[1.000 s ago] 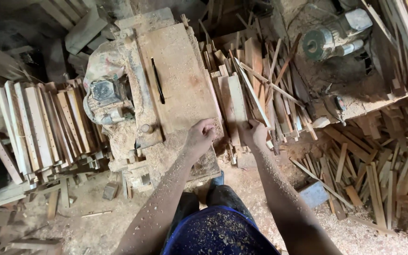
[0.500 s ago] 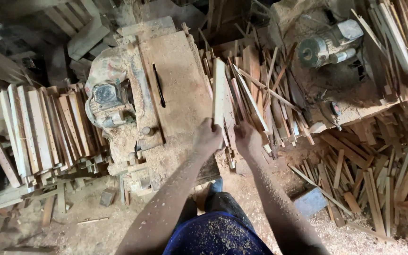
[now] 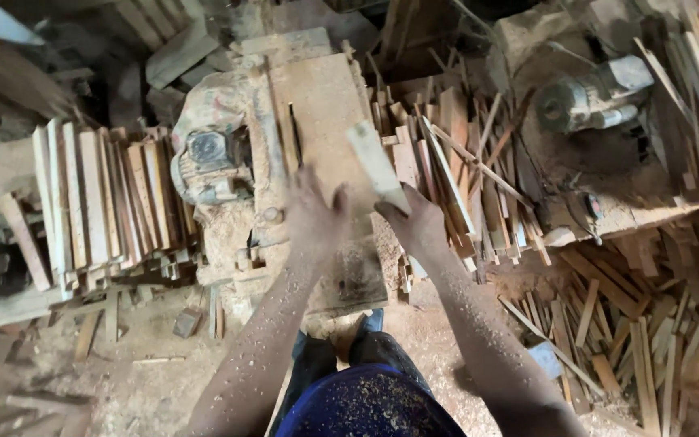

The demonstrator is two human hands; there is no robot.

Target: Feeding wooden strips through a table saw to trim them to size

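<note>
Two dusty hands are working over a sawdust-caked saw table [image 3: 317,105]: the right hand [image 3: 418,226] is gripping a pale wooden slat [image 3: 375,164] above it, the left hand [image 3: 313,214] hovering open-fingered, offcuts [image 3: 649,340] littering the floor.

Dusty wooden saw-bench worktop [image 3: 321,105], slotted lengthwise, coated in sawdust. Grey electric motor [image 3: 208,154] mounted at left edge. Sawdust-strewn floor [image 3: 155,364] below, bearing stacked pale wooden slats [image 3: 99,202] at left, loose wooden offcuts [image 3: 649,324] at right.
</note>
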